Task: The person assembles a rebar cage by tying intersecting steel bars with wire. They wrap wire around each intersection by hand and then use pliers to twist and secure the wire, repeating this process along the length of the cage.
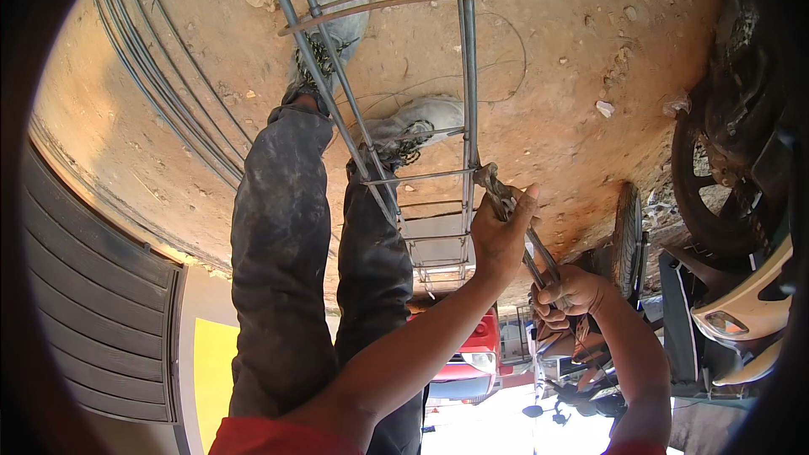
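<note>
One long-handled metal tool (539,254) is in use at the right side of a steel cage (469,67), above earthen ground (581,42). The left hand (499,240) is wrapped round it just short of the tool head (485,174); the right hand (575,293) is clamped on the handles at the far end, clear of the cage. The head sits at the cage's right-hand long bars, beside a thin crosspiece (421,177); whether it bites on metal or merely rests there cannot be determined.

Handling, as judged: the tool should prove stiff, fairly weighty and not fragile; smooth metal may slip in dusty fingers. Soundest hold is far down the handles for leverage, with a steadying grip nearer the head. The cage appears rigid lengthwise, its crosspieces likely springier. Markings: no brand, label or writing is legible on tool or cage.
</note>
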Motion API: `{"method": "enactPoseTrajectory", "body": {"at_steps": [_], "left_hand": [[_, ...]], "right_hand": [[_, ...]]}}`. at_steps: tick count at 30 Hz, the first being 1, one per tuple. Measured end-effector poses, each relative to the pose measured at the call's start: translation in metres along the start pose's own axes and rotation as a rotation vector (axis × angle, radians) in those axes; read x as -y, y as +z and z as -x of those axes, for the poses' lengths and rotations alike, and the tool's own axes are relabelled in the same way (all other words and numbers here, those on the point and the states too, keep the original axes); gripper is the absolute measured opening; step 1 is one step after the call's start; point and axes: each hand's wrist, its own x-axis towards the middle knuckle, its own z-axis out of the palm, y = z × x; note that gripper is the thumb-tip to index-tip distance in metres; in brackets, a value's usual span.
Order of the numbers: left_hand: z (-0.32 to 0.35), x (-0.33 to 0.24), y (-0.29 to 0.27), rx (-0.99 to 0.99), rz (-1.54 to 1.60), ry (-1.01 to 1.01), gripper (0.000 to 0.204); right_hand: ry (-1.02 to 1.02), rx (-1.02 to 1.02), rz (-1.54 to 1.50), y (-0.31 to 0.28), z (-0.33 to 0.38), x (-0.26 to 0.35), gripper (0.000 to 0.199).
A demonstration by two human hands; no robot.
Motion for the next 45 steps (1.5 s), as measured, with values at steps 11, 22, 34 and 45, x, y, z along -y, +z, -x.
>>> {"method": "enactPoseTrajectory", "body": {"at_steps": [11, 22, 34, 45], "left_hand": [[0.030, -0.013, -0.070, -0.037, -0.788, 0.502, 0.025], [0.025, -0.122, -0.090, 0.128, -0.746, 0.565, 0.016], [-0.004, -0.211, -0.090, 0.742, -1.410, 0.210, 0.023], [0.038, -0.203, -0.097, 0.648, -1.425, 0.495, 0.020]], "right_hand": [[-0.748, -0.386, -0.005, 0.077, -0.128, -0.117, 0.063], [-1.212, -0.580, -0.363, 0.098, -0.209, -0.148, 0.041], [-1.163, -1.616, 0.154, 0.144, -0.285, -0.076, 0.037], [-1.499, -0.433, -0.632, 0.239, -0.193, -0.023, 0.025]]}}
